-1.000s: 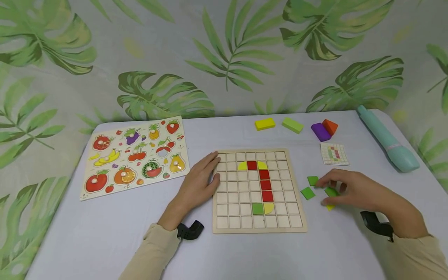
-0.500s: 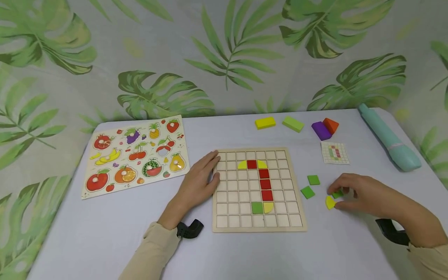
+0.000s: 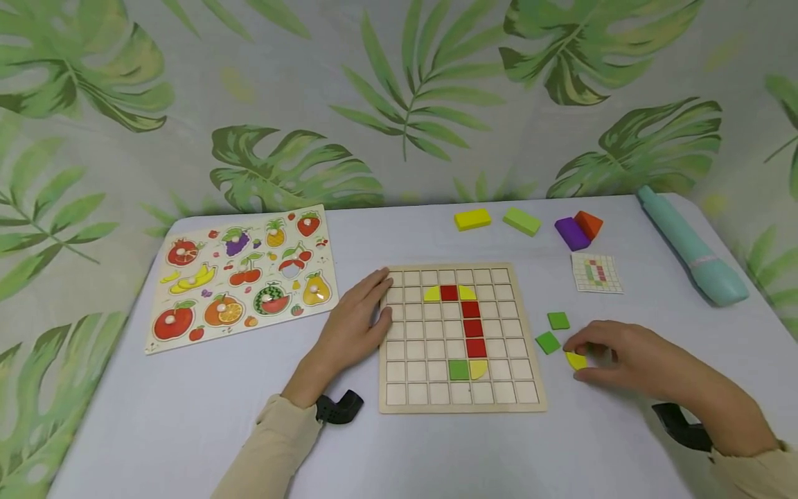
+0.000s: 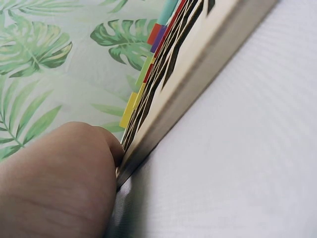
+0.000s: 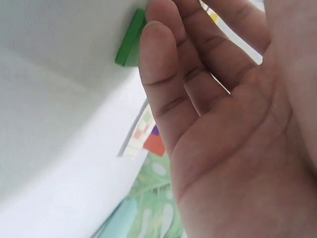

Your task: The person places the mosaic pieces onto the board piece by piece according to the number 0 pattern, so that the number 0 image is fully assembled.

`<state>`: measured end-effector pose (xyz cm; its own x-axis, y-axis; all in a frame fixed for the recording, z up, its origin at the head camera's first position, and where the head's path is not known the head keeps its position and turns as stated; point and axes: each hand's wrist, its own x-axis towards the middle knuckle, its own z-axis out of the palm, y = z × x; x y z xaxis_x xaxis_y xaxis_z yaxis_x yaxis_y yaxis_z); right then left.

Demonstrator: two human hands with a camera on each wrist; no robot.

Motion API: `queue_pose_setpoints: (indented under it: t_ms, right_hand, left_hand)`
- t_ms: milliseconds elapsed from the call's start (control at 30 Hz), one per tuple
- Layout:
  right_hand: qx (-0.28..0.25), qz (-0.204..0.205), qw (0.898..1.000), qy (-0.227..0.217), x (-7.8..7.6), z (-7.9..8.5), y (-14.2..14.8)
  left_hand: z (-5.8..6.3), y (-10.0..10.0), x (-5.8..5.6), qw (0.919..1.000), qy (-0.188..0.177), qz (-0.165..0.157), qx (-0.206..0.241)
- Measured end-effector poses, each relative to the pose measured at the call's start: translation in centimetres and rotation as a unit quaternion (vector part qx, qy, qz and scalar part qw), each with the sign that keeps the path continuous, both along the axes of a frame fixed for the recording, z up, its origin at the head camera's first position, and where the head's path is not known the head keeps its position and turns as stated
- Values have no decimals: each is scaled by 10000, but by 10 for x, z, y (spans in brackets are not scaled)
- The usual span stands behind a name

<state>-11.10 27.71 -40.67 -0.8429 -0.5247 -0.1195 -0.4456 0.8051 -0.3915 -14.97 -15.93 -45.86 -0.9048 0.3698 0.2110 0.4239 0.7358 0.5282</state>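
Note:
My left hand point(image 3: 352, 322) lies along the left edge of the wooden grid board point(image 3: 420, 409), fingers fairly straight and touching its rim. Several red tiles point(image 3: 474, 328), a green tile point(image 3: 458, 370) and yellow rounded pieces point(image 3: 478, 369) sit in the board's cells. To the right of the board, my right hand point(image 3: 630, 357) pinches a yellow quarter-round tile point(image 3: 576, 360) between thumb and fingers, low over the table. Two loose green square tiles point(image 3: 548, 343) lie just left of it. Another green tile point(image 5: 131, 42) shows past the fingers in the right wrist view.
A small pattern card point(image 3: 597, 273) lies behind the right hand. Farther back are yellow point(image 3: 472, 220), light green point(image 3: 521, 222), purple point(image 3: 571, 234) and orange blocks point(image 3: 589, 224). A fruit puzzle board point(image 3: 237, 281) is at left, a teal wrapped object point(image 3: 692, 249) at far right.
The right hand first shifted right, carrying a green tile away from the yellow piece, then came back left. The yellow quarter-round tile has moved slightly left. My left hand stays in place.

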Motion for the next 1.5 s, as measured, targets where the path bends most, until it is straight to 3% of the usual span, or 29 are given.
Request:
queue_pose_setpoints:
  t_ms: [400,667,900,1300,1500]
  right_hand:
    - [-48,-34,9998,194,5,3,-10]
    - [-250,125,9994,208,4,12,-40]
    - [-785,720,9941,187,-2,15,-74]
    - [-691,1469,9866,179,-9,8,-135]
    - [-865,1610,9831,125,-9,4,-160]
  left_hand:
    - [0,0,0,10000,-84,28,19]
    - [0,-1,0,9999,-112,20,24]
    - [0,0,0,10000,-70,27,29]
    - [1,0,1,9999,-90,57,59]
    - [-1,0,0,10000,-15,30,7]
